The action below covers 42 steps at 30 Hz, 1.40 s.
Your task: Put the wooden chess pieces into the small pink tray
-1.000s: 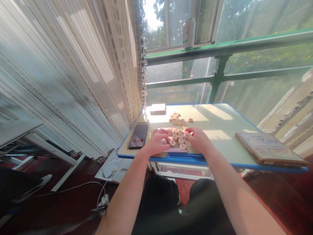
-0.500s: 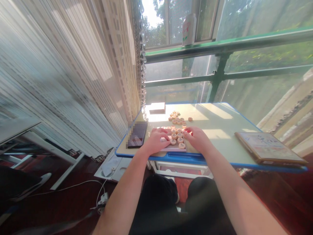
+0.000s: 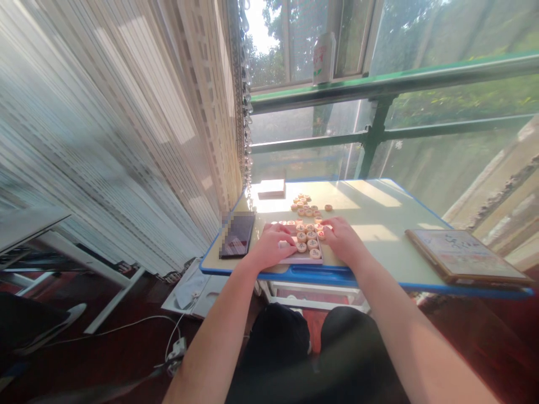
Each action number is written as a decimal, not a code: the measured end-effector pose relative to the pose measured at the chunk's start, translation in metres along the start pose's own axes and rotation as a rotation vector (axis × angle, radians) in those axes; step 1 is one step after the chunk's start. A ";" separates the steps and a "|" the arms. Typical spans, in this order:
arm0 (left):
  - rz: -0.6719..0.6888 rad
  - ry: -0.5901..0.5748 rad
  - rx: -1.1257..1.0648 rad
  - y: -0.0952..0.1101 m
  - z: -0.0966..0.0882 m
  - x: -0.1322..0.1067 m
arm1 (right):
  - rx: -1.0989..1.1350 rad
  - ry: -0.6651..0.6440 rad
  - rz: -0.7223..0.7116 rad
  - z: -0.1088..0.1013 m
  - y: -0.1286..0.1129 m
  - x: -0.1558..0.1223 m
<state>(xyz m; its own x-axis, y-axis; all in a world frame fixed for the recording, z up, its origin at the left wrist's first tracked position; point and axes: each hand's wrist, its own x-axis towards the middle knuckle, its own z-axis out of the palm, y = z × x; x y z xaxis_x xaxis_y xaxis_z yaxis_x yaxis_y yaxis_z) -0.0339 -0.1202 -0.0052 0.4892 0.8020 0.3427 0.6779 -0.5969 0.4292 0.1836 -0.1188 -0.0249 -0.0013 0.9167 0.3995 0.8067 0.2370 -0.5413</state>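
Round wooden pieces with dark characters [image 3: 312, 244] are set in rough columns inside a shallow pale box [image 3: 301, 260], at the near edge of the table [image 3: 387, 264]; two red-marked pieces [image 3: 320, 235] are seen at the box's right side, whether inside or on the rim cannot be told. The box's left part is covered by the left hand [image 3: 274, 244]: fingers loosely bent and parted, tips brought to the lower-left dark piece; whether anything is gripped cannot be told. The right hand [image 3: 339, 234] is placed at the red-marked pieces, fingers half curled, thumb side hidden; a hold on a piece cannot be confirmed. Beyond the box, more pieces [image 3: 309, 212] are scattered in a loose cluster, with one piece [image 3: 328, 207] set apart to the right. A white stack [image 3: 272, 188] is placed at the far left, a dark flat device [image 3: 239, 235] left of the left hand, a framed flat case [image 3: 463, 252] at right. A can [image 3: 323, 59] is stood on the green railing [image 3: 425, 83].
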 end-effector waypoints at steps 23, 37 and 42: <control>0.052 -0.036 0.042 0.004 -0.003 -0.001 | -0.083 -0.021 -0.005 0.007 -0.001 0.000; 0.077 0.111 -0.064 0.002 0.000 -0.002 | -0.218 -0.085 -0.021 0.006 0.000 0.002; 0.058 0.209 -0.107 0.006 -0.003 -0.003 | -0.331 -0.129 0.060 0.005 -0.006 -0.002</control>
<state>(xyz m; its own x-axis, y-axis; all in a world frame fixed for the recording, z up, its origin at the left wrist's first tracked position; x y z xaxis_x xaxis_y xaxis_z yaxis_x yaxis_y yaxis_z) -0.0328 -0.1260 -0.0012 0.3939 0.7512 0.5297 0.5848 -0.6494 0.4861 0.1764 -0.1201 -0.0259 -0.0054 0.9640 0.2657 0.9553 0.0835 -0.2835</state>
